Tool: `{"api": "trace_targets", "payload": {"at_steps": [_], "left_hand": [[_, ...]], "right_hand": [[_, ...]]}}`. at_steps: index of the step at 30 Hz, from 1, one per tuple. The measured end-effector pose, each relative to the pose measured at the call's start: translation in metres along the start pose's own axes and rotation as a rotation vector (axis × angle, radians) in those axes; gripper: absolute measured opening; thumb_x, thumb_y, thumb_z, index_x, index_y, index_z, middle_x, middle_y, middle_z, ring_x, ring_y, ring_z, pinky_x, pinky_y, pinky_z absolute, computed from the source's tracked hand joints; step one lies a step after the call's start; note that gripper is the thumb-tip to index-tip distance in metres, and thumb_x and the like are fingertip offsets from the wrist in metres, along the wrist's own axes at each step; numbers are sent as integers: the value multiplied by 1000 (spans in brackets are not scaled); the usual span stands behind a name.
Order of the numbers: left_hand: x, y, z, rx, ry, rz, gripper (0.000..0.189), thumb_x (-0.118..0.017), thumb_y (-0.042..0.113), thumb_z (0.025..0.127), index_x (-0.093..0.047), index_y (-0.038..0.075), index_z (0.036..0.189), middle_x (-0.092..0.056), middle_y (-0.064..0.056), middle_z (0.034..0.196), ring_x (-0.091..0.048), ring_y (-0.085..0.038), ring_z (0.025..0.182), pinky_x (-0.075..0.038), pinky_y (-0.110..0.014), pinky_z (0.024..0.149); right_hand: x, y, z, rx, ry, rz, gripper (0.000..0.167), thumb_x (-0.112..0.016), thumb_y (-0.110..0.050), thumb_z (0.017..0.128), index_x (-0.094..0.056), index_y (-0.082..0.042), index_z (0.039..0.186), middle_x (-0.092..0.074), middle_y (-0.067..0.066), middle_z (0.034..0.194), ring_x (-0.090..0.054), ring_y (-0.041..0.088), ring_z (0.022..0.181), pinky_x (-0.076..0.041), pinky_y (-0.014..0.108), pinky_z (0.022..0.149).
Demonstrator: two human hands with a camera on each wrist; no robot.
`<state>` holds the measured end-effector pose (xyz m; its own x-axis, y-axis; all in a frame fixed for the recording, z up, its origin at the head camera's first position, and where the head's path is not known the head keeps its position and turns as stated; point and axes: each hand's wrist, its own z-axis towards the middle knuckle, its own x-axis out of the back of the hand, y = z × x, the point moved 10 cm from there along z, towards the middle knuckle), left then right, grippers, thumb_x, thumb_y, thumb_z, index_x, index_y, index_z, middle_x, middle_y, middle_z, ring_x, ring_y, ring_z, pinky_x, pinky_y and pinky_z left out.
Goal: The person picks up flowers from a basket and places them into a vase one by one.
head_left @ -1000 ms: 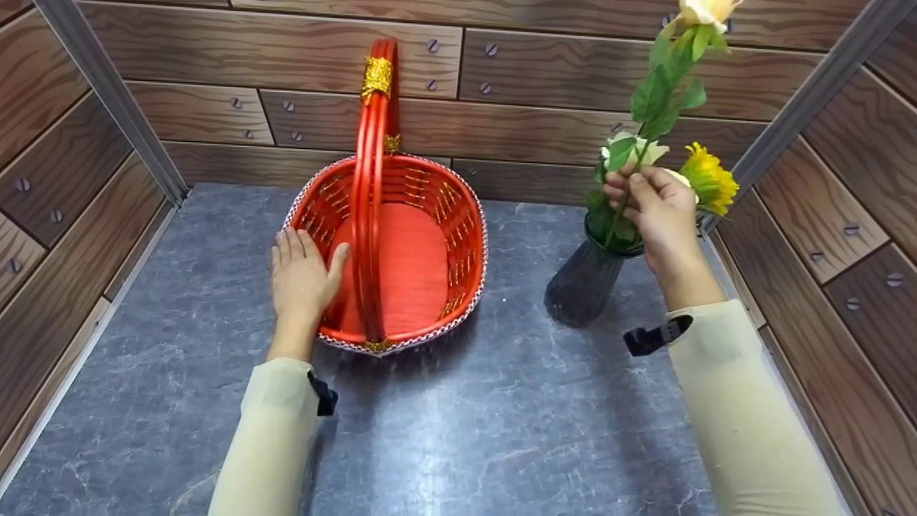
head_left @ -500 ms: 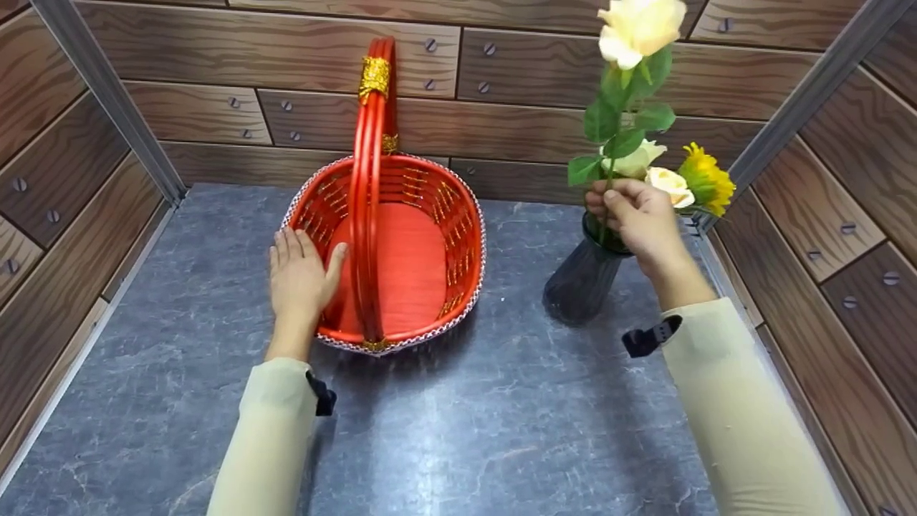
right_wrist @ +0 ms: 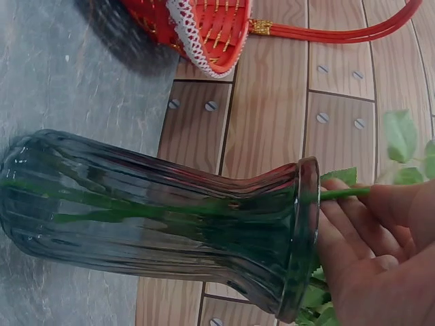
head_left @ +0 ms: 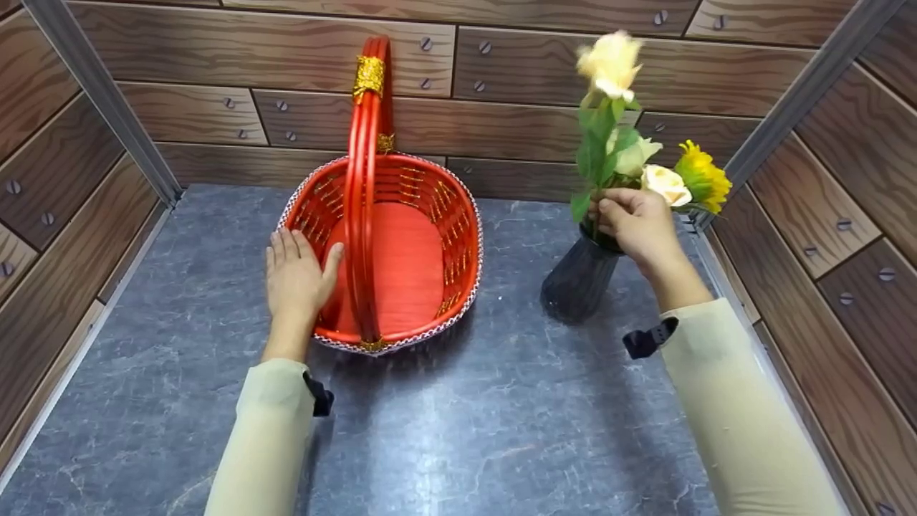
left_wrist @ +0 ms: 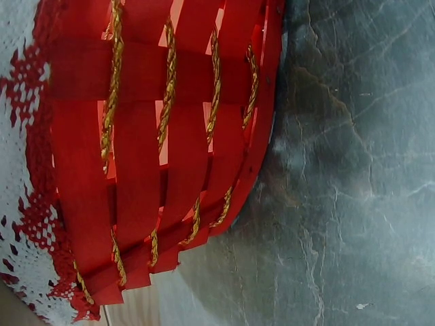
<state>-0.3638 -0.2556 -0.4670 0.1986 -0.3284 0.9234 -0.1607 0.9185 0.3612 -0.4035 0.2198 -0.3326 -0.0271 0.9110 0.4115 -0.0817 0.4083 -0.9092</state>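
Note:
My right hand (head_left: pixel 637 226) pinches the green stem (right_wrist: pixel 343 193) of a pale yellow rose (head_left: pixel 611 64) right above the mouth of a dark ribbed glass vase (head_left: pixel 579 281). Stems show through the glass in the right wrist view. Two pale roses, one of them cream (head_left: pixel 666 185), and a yellow flower (head_left: pixel 703 177) lean out of the vase beside my hand. On the left, my left hand (head_left: pixel 297 279) rests with straight fingers on the rim of a red woven basket (head_left: pixel 408 265). The basket has a tall arched handle (head_left: pixel 362 186) with gold wrapping; nothing lies inside.
Both basket and vase stand on a grey marbled tabletop (head_left: pixel 458 430). Wood-patterned panels (head_left: pixel 544 79) rise behind and on both sides, with grey metal posts (head_left: pixel 107 93) at the corners.
The rose in my right hand has come down and to the left, its stem sinking further into the vase. My left hand stays on the basket rim.

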Motion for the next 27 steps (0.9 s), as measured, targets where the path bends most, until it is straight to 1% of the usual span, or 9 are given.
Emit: {"api": "trace_targets", "payload": {"at_steps": [3, 6, 9, 12, 15, 20, 22, 24, 27], "left_hand": [[0, 1, 0, -1, -2, -1, 97, -15, 68, 100, -16, -14, 153, -9, -34, 161, -2, -46, 151, -2, -53, 124], [-1, 3, 1, -2, -3, -8, 99, -14, 70, 99, -16, -13, 153, -8, -33, 161, -2, -46, 151, -1, -52, 124], [-2, 4, 3, -4, -4, -9, 101, -12, 71, 98, -16, -13, 153, -8, -33, 161, -2, -45, 152, -2, -53, 124], [-2, 6, 4, -8, -10, -11, 102, -10, 72, 97, -15, -13, 153, -7, -33, 161, 0, -46, 151, -1, -53, 124], [-2, 7, 4, -13, -9, -12, 100, -12, 71, 98, -15, -13, 153, -7, -33, 161, -1, -46, 151, -1, -53, 124], [1, 5, 1, -21, 1, -35, 97, -17, 68, 100, -15, -13, 153, -8, -33, 161, -1, -47, 151, -1, -54, 124], [4, 2, 1, -20, 15, -79, 95, -19, 67, 101, -17, -12, 154, -9, -32, 161, 0, -46, 151, -1, -54, 124], [9, -1, 0, -18, 42, -152, 91, -25, 65, 102, -20, -10, 154, -11, -31, 162, -1, -45, 151, -2, -54, 124], [19, -7, 0, -12, 111, -337, 79, -38, 54, 104, -29, -7, 153, -19, -29, 161, -7, -44, 152, -5, -53, 124]], "right_hand": [[7, -3, -4, 12, 44, -134, 37, -48, -14, 104, -60, 5, 133, -68, 17, 121, -63, 4, 93, -54, 14, 80], [16, -8, -9, 30, 88, -261, 36, -50, -17, 103, -64, 0, 131, -67, 19, 126, -61, 13, 102, -49, 15, 78], [23, -12, -15, 49, 111, -301, 36, -50, -18, 103, -64, -1, 132, -67, 18, 127, -60, 19, 109, -47, 15, 80], [30, -12, -20, 57, 131, -255, 36, -50, -17, 104, -63, 0, 132, -67, 19, 126, -64, 11, 102, -51, 13, 79], [34, -12, -27, 71, 144, -158, 35, -50, -14, 104, -62, 2, 132, -66, 22, 126, -68, 4, 97, -55, 15, 82], [36, -15, -38, 111, 143, -2, 35, -49, -11, 104, -59, 8, 132, -64, 28, 125, -72, 8, 98, -57, 23, 86], [37, -17, -43, 131, 146, 24, 35, -49, -11, 104, -60, 9, 131, -69, 23, 120, -72, 9, 98, -57, 24, 86], [39, -18, -48, 147, 148, 50, 35, -50, -10, 104, -60, 10, 130, -73, 14, 113, -72, 10, 98, -57, 23, 86], [43, -18, -55, 169, 147, 118, 34, -51, -8, 103, -59, 13, 128, -75, 3, 104, -72, 11, 97, -57, 24, 86]]}}
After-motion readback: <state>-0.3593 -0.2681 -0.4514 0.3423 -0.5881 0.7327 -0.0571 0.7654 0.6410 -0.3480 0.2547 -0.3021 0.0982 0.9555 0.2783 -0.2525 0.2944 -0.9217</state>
